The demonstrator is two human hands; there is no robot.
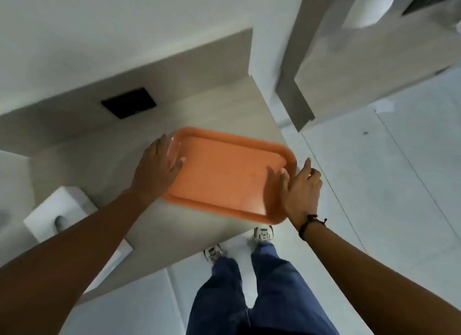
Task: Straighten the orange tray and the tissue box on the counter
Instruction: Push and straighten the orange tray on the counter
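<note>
An orange tray (224,170) lies empty on the beige counter (104,165), skewed against the counter's edges, its right corner near the counter's right end. My left hand (157,167) grips the tray's left short rim, fingers over the edge. My right hand (300,187) holds the right short rim, thumb inside the tray, index finger raised. A white tissue box (59,210) sits at the counter's near left, partly hidden under my left forearm, and its opening faces up.
A black rectangular panel (128,102) is set in the back wall above the counter. A white wall column rises behind the counter's right end. The tiled floor (389,185) lies to the right; my legs and shoes stand at the counter's front edge.
</note>
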